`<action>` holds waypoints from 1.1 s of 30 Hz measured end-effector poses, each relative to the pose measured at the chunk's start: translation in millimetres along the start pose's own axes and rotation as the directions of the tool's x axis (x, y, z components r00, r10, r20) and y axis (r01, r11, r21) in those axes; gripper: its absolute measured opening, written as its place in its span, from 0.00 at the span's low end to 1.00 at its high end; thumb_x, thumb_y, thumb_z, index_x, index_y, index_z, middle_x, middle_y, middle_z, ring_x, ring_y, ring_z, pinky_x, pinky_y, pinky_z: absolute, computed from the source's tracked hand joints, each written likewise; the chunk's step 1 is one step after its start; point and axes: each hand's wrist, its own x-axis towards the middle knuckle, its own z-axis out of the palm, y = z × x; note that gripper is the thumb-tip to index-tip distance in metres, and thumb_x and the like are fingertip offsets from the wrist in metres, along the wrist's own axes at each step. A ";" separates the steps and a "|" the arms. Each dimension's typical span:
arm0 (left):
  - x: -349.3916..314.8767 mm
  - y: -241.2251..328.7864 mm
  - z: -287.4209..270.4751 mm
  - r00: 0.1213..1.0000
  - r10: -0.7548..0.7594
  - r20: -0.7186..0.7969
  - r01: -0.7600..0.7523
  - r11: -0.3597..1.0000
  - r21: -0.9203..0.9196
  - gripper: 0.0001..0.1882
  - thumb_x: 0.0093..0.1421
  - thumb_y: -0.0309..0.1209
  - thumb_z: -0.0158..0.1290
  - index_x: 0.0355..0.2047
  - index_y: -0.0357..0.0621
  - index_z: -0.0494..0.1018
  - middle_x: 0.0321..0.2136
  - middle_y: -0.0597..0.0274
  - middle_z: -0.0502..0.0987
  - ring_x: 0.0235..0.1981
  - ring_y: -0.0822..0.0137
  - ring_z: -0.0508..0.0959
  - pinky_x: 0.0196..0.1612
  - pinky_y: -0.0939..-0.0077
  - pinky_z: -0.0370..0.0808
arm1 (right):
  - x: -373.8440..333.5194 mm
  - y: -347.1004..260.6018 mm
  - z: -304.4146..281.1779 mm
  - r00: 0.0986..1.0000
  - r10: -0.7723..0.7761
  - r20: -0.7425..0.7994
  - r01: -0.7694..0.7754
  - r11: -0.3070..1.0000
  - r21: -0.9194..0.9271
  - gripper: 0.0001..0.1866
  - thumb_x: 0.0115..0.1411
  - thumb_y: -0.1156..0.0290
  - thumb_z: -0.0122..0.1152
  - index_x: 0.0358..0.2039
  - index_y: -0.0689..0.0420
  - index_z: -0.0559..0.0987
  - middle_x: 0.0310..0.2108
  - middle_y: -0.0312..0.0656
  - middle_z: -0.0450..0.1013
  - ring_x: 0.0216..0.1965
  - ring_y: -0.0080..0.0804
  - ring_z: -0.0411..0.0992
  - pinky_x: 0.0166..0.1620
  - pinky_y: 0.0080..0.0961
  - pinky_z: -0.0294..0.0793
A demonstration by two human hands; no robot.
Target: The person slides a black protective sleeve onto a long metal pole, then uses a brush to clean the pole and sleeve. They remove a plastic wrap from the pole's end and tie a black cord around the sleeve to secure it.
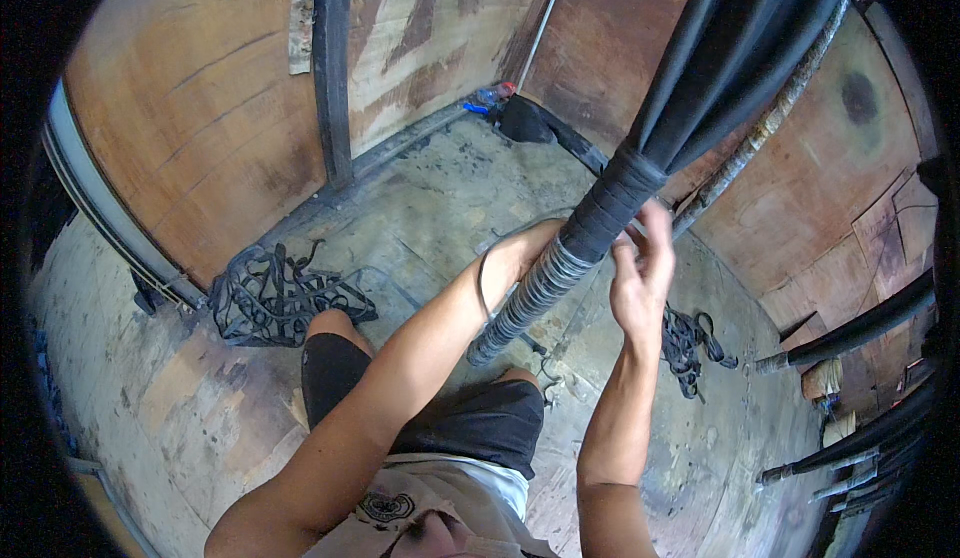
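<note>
A thick bundle of long black tubes or cables [710, 68] slants down from the upper right in front of me. Black tape-like wrapping [615, 198] binds its neck, and a grey ribbed section [530, 298] forms its lower end. My left hand is hidden behind the bundle; its forearm [450, 328] reaches there from the lower left. A thin dark strip [484, 283] loops over that forearm. Close against the right side of the wrapping is my right hand [643, 268], thumb and fingers apart, fingertips blurred, with nothing visible in it.
Tangled black strips [285, 298] lie on the floor at left, and a smaller heap [690, 348] at right. A rusty pole [760, 128] stands beside the bundle. More black tube ends [850, 333] jut in from the right. Wooden panels [200, 88] wall the space.
</note>
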 end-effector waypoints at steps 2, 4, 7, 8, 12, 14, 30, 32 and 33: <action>-4.2 -1.6 -12.2 0.989 -0.046 0.138 0.027 0.991 0.134 0.23 0.72 0.46 0.44 0.38 0.37 0.77 0.28 0.61 0.80 0.28 0.74 0.79 0.30 0.80 0.75 | -1.2 12.2 -5.2 0.832 0.326 0.450 -0.387 0.921 0.050 0.11 0.65 0.80 0.51 0.45 0.65 0.78 0.44 0.48 0.76 0.42 0.41 0.77 0.54 0.37 0.73; -9.1 -3.1 -25.1 0.950 -0.059 0.305 0.029 0.994 0.104 0.25 0.73 0.47 0.41 0.41 0.36 0.76 0.30 0.60 0.81 0.29 0.73 0.80 0.31 0.79 0.77 | -3.4 19.3 -8.6 0.890 0.154 0.430 -0.122 0.987 -0.101 0.07 0.66 0.77 0.53 0.40 0.65 0.78 0.40 0.52 0.77 0.39 0.46 0.77 0.57 0.42 0.72; -17.1 -8.4 -36.2 0.859 -0.073 0.506 0.051 0.997 0.059 0.28 0.75 0.49 0.37 0.46 0.33 0.75 0.34 0.58 0.82 0.31 0.70 0.81 0.32 0.77 0.79 | -8.7 20.4 -12.6 0.961 -0.105 0.256 0.189 0.926 -0.327 0.08 0.67 0.74 0.56 0.32 0.64 0.78 0.32 0.53 0.77 0.37 0.53 0.77 0.61 0.47 0.71; -21.9 -13.6 -36.2 0.877 -0.036 0.479 0.050 0.999 -0.017 0.31 0.75 0.51 0.35 0.48 0.33 0.74 0.35 0.56 0.82 0.32 0.68 0.82 0.34 0.75 0.80 | -11.1 18.7 -16.6 0.974 -0.062 0.218 0.143 0.914 -0.380 0.08 0.66 0.73 0.56 0.31 0.64 0.78 0.31 0.53 0.77 0.37 0.54 0.77 0.62 0.48 0.70; -34.5 -27.7 -33.3 0.918 0.069 0.390 -0.045 0.996 -0.071 0.40 0.64 0.67 0.44 0.51 0.38 0.73 0.36 0.54 0.81 0.36 0.64 0.82 0.42 0.69 0.81 | -28.1 7.5 -33.2 0.968 0.191 0.162 -0.097 0.882 -0.461 0.10 0.66 0.72 0.59 0.28 0.61 0.79 0.18 0.50 0.73 0.21 0.46 0.74 0.33 0.33 0.75; -37.7 -31.5 -32.9 0.898 0.169 0.407 -0.186 0.983 0.003 0.43 0.55 0.70 0.54 0.49 0.39 0.73 0.35 0.55 0.81 0.36 0.66 0.82 0.41 0.70 0.81 | -36.0 -1.1 -42.1 0.990 0.075 0.121 -0.023 0.924 -0.382 0.11 0.67 0.70 0.59 0.28 0.61 0.81 0.16 0.47 0.71 0.16 0.33 0.69 0.25 0.29 0.67; -25.9 -9.8 38.2 0.597 0.768 -0.231 -0.670 0.636 0.383 0.32 0.70 0.51 0.52 0.59 0.34 0.71 0.51 0.55 0.79 0.51 0.67 0.76 0.56 0.73 0.71 | -50.0 -85.3 51.5 0.834 0.135 0.535 0.066 0.939 -0.338 0.15 0.69 0.64 0.54 0.30 0.63 0.76 0.19 0.61 0.74 0.26 0.62 0.78 0.31 0.55 0.78; -29.0 0.1 33.5 0.655 0.688 -0.312 -0.551 0.718 0.426 0.27 0.75 0.48 0.44 0.48 0.30 0.76 0.41 0.55 0.81 0.44 0.70 0.77 0.50 0.73 0.73 | -43.6 -93.3 39.9 0.815 0.087 0.572 0.073 0.966 -0.250 0.17 0.68 0.65 0.56 0.26 0.64 0.79 0.19 0.56 0.74 0.23 0.52 0.77 0.28 0.44 0.76; -32.1 8.0 25.7 0.717 0.598 -0.358 -0.417 0.779 0.468 0.27 0.75 0.47 0.42 0.46 0.30 0.76 0.39 0.55 0.80 0.42 0.71 0.77 0.48 0.73 0.74 | -37.6 -92.4 29.8 0.850 0.086 0.519 0.016 0.982 -0.189 0.17 0.68 0.66 0.57 0.26 0.64 0.79 0.18 0.51 0.73 0.22 0.42 0.76 0.27 0.38 0.74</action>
